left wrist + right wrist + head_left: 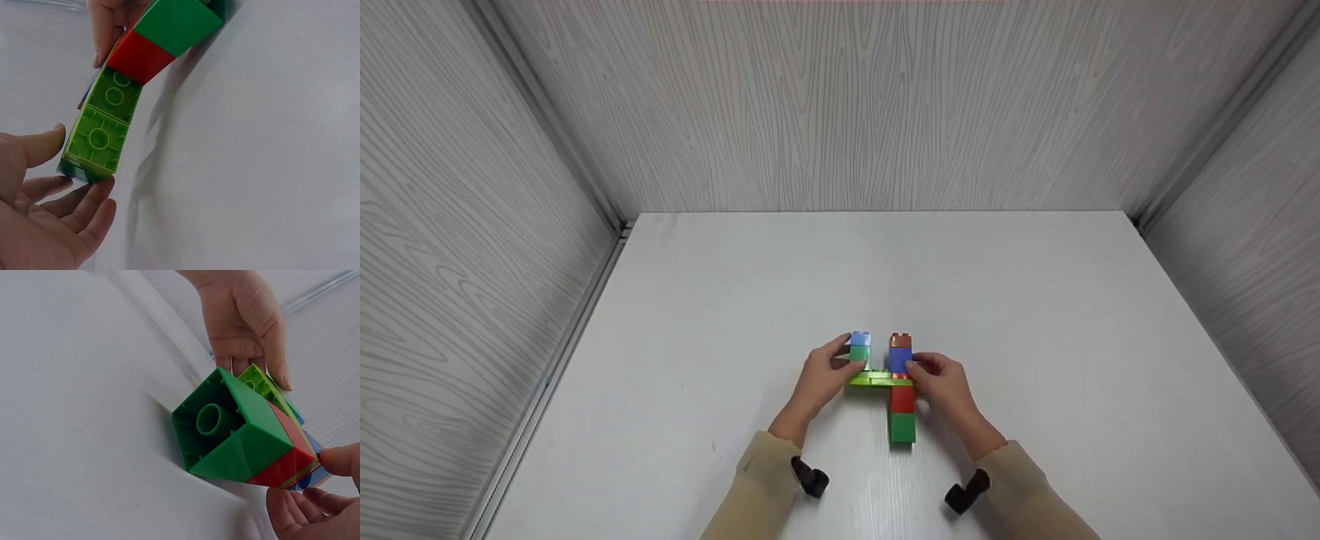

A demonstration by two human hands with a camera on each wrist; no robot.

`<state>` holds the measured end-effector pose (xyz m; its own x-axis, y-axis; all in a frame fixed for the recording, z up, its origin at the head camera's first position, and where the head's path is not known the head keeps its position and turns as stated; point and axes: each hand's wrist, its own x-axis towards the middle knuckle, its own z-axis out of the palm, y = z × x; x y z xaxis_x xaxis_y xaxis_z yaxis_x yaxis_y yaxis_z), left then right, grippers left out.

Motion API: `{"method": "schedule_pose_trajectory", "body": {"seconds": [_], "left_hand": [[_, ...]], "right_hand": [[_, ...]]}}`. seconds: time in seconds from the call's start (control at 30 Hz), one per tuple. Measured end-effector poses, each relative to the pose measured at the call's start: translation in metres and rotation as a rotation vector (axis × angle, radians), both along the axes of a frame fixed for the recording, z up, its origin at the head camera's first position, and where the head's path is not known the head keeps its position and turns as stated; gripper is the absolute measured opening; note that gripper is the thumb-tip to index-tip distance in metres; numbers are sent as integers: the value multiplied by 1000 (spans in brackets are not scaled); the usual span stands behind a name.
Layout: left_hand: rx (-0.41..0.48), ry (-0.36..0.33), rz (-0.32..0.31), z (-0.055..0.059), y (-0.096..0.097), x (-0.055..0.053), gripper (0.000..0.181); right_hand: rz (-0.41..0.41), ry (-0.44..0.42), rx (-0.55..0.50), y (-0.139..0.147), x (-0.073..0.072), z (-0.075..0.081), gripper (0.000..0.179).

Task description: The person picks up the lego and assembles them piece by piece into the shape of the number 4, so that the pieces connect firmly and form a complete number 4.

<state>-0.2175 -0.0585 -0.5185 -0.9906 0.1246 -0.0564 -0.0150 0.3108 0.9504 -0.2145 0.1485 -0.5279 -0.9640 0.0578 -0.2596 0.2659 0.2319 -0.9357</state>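
Both hands hold one structure of toy building blocks in the head view. A lime green crosspiece [871,379] joins two columns. On its left side stand a green block [859,353] and a light blue block [860,338]; the left hand [819,379] pinches this column between thumb and fingers. The right column has a brown block [900,340] and a blue block [900,360] above the crosspiece, with a red block [902,400] and a larger-looking green block [902,427] below. My right hand [949,386] grips it near the blue block. The lime underside [99,136] shows hollow tubes.
A white tabletop [720,300] lies beneath the blocks. Grey wood-grain panels stand at the back [840,105], left [457,247] and right [1245,225]. Black wrist devices [811,480] sit at both beige sleeve cuffs.
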Motion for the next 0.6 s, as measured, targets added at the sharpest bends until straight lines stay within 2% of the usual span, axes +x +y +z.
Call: {"method": "schedule_pose_trajectory", "body": {"seconds": [0.3, 0.43, 0.6], "left_hand": [[-50, -47, -91, -9, -1, 1, 81], [-93, -74, -78, -13, 0, 2, 81], [-122, -81, -32, -14, 2, 1, 76]], "right_hand": [[7, 30, -33, -1, -2, -3, 37], [13, 30, 0, -3, -3, -4, 35], [20, 37, 41, -6, -7, -3, 34]]}}
